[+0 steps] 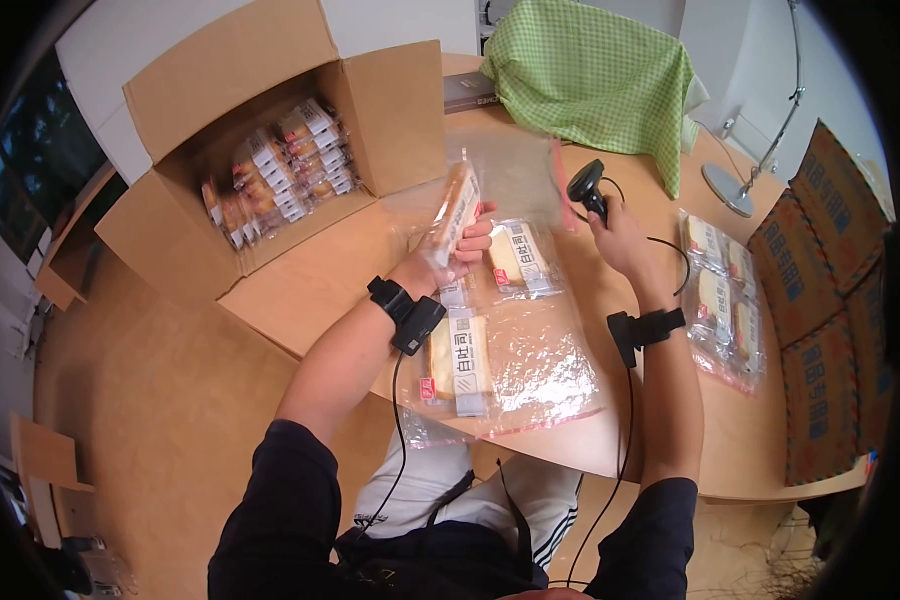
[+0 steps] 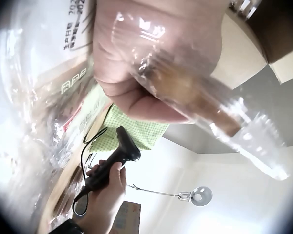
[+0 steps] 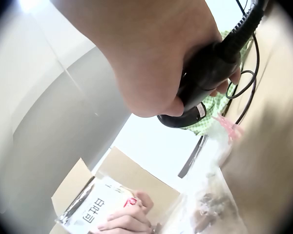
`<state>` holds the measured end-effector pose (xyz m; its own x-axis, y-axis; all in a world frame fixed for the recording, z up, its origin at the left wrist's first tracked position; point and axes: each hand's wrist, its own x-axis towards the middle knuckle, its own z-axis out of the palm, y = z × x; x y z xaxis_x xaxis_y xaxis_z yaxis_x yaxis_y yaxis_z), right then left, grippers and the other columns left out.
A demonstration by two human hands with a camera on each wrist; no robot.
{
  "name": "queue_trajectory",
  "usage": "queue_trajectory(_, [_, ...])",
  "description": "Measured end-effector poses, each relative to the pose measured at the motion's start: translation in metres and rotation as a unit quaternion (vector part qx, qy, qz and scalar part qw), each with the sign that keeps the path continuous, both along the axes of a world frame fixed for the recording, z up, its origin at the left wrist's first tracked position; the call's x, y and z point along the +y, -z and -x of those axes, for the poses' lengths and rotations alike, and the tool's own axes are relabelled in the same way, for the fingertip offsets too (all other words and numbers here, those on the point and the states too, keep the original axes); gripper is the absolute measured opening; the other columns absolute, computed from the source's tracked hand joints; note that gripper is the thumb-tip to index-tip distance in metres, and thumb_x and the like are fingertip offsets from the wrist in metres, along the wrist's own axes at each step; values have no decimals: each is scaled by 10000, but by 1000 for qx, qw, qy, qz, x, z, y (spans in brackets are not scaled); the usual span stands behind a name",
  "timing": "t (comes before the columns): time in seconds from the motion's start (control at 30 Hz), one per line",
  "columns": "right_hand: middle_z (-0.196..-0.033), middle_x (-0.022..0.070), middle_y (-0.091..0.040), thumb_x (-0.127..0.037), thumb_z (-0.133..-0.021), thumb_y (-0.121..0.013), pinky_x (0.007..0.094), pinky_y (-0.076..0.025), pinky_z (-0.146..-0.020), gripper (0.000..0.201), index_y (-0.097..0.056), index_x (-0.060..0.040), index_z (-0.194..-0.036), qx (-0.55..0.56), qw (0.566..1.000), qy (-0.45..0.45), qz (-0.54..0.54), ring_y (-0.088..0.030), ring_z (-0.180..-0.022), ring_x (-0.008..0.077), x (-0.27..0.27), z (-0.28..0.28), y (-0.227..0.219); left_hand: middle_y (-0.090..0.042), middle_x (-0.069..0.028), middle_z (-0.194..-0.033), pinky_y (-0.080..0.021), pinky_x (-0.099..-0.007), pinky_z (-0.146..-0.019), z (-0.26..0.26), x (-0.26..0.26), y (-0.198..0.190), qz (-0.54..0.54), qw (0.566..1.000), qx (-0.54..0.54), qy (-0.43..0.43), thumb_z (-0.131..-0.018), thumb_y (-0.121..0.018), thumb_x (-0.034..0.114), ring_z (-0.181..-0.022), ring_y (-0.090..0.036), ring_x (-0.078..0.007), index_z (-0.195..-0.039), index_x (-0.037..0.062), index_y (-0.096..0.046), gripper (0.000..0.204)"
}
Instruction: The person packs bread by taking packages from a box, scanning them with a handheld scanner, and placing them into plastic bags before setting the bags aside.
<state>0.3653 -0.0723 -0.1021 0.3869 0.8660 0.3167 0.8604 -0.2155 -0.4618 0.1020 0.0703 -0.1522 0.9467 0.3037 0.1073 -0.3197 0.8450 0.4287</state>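
Note:
In the head view my left hand (image 1: 462, 252) grips a clear-wrapped bread pack (image 1: 456, 210), held on edge above the table. The right wrist view shows that pack's white label (image 3: 101, 207) with my left fingers (image 3: 129, 219) around it. My right hand (image 1: 625, 240) holds a black handheld scanner (image 1: 588, 183) by its handle; the left wrist view shows the same scanner (image 2: 128, 145) too. Below my left hand, two wrapped bread packs, one farther back (image 1: 520, 257) and one nearer (image 1: 457, 362), lie on a clear plastic bag (image 1: 545, 350).
An open cardboard box (image 1: 300, 225) with several wrapped packs stands at the back left. On the right are a bag of several packs (image 1: 715, 290), printed cardboard (image 1: 820, 330) and a lamp (image 1: 727, 190). Green checked cloth (image 1: 600, 80) drapes something at the back. Black cables run from both wrists.

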Motion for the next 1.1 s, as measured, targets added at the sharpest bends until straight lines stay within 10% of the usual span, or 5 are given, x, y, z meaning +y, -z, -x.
queue_trajectory(0.97, [-1287, 239, -498, -196, -817, -697, 447, -408, -1016, 616, -434, 9, -1335, -125, 989, -17, 78, -490, -1195, 389, -4, 13, 15, -441, -29, -622, -360, -234, -376, -13, -22, -21, -132, 980, 140, -51, -1007, -453, 282, -495, -431, -125, -1053, 56, -488, 233])
queue_trajectory(1.1, [-1366, 221, -453, -181, -801, -723, 419, -384, -1055, 681, -398, 4, -1370, -47, 980, -172, -87, -437, -1279, 358, -15, 45, -28, -499, -32, -651, -421, -251, -409, -15, -19, -16, -172, 968, 180, -19, -1016, -449, 303, -506, -472, -132, -1065, 65, -536, 258])
